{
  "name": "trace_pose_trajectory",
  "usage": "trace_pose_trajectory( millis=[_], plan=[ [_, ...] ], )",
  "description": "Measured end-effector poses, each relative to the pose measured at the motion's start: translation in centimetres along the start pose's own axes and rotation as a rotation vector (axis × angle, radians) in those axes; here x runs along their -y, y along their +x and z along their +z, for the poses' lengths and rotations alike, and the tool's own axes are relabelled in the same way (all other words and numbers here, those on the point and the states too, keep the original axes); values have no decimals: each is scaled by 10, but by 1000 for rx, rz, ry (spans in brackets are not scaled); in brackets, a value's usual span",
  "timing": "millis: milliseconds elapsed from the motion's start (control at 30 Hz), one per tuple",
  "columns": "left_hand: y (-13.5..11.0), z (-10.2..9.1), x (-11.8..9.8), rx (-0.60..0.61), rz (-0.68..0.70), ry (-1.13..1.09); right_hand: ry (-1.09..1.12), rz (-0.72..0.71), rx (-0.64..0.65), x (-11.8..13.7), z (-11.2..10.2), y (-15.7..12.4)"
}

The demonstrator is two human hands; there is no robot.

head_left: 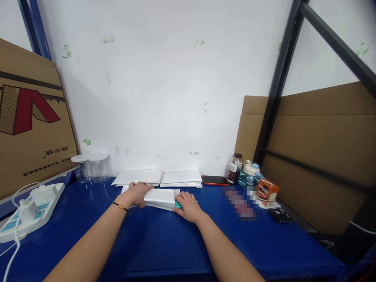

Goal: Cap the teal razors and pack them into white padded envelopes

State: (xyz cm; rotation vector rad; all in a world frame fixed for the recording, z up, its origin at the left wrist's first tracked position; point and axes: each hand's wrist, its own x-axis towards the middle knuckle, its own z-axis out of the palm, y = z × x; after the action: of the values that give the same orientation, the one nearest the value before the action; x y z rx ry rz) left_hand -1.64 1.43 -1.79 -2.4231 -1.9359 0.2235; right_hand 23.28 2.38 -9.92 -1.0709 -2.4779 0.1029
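Observation:
A white bubble mailer (160,196) lies on the blue tabletop between my hands. My left hand (138,194) grips its left part, thumb toward me and fingers over the top; a bracelet and rings show on that arm and hand. At the mailer's right end, my right hand (188,206) is closed over a teal item (178,205), which shows only in part between the fingers and the mailer's edge. What kind of thing it is, I cannot tell. Behind the hands, by the wall, rest a left stack of white mailers (138,177) and a right stack of white mailers (181,177).
To the left are a white power strip (44,209) with plugs and two clear lidded jars (98,168). On the right stand a phone (215,180), a dark-capped bottle (234,169), a water bottle (248,174), an orange box (267,192) and a black object (280,214).

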Motion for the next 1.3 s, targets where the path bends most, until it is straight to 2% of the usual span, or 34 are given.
trace_pose_trajectory(
  millis=[200, 433, 533, 667, 867, 967, 1067, 1200, 1300],
  plan=[
    [-11, -13, 15, 19, -53, 68, -52, -5, 4, 1, -3, 0],
    [-33, -35, 51, -46, -134, 161, -61, 32, -25, -1, 1, -1],
    [-43, -46, 58, -97, -141, 197, -47, 38, -27, -2, 2, -1],
    [-49, -62, 51, -217, -80, 232, -42, 45, -19, -1, 1, -1],
    [-45, -86, 25, -352, -4, 308, -31, 37, -49, 2, -1, -1],
    [-40, -89, 16, -370, 24, 354, 7, 32, -53, 2, -1, -1],
    [-38, -87, 18, -362, 19, 359, 42, 41, -18, 0, 0, 0],
    [-40, -83, 42, -330, -39, 335, 69, 61, 2, 1, -1, 0],
    [-45, -73, 69, -216, -153, 237, 87, 71, -36, 1, -5, 0]
  ],
)
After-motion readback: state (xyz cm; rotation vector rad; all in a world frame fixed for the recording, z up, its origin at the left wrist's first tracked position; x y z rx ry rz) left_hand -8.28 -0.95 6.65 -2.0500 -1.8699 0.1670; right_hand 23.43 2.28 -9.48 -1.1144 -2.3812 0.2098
